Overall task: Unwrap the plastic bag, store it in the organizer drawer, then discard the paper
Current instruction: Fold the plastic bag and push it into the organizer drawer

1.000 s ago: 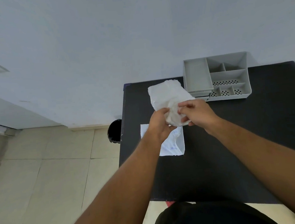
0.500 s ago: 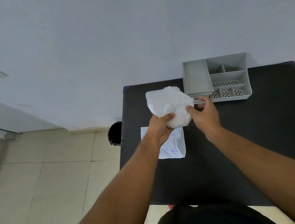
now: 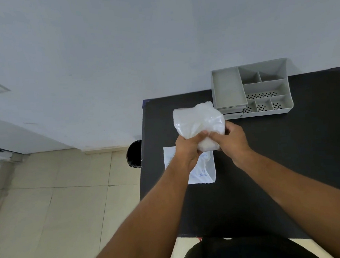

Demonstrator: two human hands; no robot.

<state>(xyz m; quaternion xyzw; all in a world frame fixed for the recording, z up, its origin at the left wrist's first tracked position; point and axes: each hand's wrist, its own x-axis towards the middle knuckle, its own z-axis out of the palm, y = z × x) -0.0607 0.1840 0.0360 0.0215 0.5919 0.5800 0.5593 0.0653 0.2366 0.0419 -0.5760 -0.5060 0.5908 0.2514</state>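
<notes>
A crumpled, translucent white plastic bag [image 3: 198,123] is held above the black table [image 3: 289,160]. My left hand [image 3: 188,150] grips its lower left part. My right hand [image 3: 230,141] grips its lower right part, thumbs nearly touching. Under my hands a white printed paper [image 3: 204,172] lies flat on the table, partly hidden by my left wrist. The grey organizer [image 3: 251,88] stands at the table's far edge against the wall, just beyond the bag; its drawer fronts [image 3: 233,112] show at the lower left corner.
A black waste bin [image 3: 134,154] stands on the tiled floor beside the table's left edge. The white wall runs behind the table. My dark clothing shows at the near table edge.
My right hand, which had reached toward the organizer drawer half a second ago, has come back onto the bag. The bag is bunched more tightly between both hands.
</notes>
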